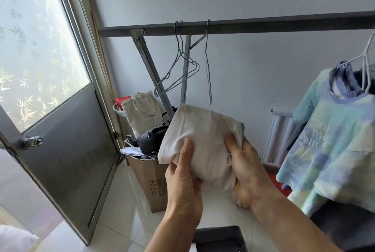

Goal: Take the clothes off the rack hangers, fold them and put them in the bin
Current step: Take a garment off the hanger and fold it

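Folded cream garment (203, 140) held in air before rack, dark bin (221, 237) below. Left grip (182, 180) pinches lower fold, thumb on top. Right grip (249, 170) curled round right edge. Judged light, limp, prone to unfolding, so support both sides.

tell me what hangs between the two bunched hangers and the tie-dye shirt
Head view: one more empty hanger, edge-on; past it the rail is bare up to the tie-dye shirt.

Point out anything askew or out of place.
The two empty wire hangers hang tilted on the rail, and the cardboard box overflows with bags and papers. Nothing looks damaged.
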The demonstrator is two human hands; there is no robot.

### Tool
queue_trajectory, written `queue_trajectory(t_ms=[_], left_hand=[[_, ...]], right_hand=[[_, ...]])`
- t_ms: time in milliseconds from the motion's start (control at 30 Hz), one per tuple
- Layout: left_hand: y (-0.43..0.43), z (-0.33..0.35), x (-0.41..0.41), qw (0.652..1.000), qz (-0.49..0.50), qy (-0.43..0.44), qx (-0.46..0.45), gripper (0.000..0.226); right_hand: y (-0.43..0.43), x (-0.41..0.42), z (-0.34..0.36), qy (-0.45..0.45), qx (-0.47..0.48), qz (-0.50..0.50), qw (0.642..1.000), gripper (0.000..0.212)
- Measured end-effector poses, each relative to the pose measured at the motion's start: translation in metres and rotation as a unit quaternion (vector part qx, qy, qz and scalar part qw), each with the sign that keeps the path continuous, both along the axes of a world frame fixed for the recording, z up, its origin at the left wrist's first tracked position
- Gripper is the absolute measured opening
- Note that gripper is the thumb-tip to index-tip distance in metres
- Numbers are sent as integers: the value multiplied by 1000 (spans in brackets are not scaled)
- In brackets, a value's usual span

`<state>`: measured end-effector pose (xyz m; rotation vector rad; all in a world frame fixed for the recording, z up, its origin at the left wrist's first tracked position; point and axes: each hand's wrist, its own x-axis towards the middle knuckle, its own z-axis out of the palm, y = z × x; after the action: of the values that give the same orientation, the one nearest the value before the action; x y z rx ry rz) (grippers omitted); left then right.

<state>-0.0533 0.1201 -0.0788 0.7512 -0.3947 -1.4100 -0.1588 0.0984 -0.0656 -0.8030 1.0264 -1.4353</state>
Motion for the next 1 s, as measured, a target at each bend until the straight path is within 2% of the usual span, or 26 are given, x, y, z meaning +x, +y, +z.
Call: queue_trajectory(t_ms=[133,300,433,500,600,667,733,833,900,933,1000], left_hand=[[-1,3,2,997,52,-24,45,59],[-6,14,23,986,7,-154,-63,32],[-12,27,43,971,-68,-210,-95,29],[-12,33,48,966,-109,-218,-87,31],[-10,37,49,959,-161,-222,-76,35],[-8,38,49,957,-185,-212,-69,37],[-5,37,50,957,-214,-185,-66,41],[1,32,51,951,-240,-171,-97,50],[1,32,54,937,-197,-264,-118,43],[0,33,55,916,-173,-333,-141,41],[-4,39,59,834,-134,-498,-195,36]], right_hand=[[0,-4,-12,57,24,-20,998,13],[1,-24,-14,113,27,-45,992,38],[-2,-33,-1,213,-63,-72,972,35],[-3,-35,6,215,-92,-36,972,36],[-7,-37,12,196,-65,96,974,74],[-6,-36,13,150,-57,157,974,65],[-4,-31,11,106,-71,122,984,48],[-3,-29,1,87,-114,23,989,45],[-1,-26,-1,124,-124,4,984,44],[0,-25,-1,166,-129,-9,978,43],[1,-25,3,265,-158,-58,949,38]])
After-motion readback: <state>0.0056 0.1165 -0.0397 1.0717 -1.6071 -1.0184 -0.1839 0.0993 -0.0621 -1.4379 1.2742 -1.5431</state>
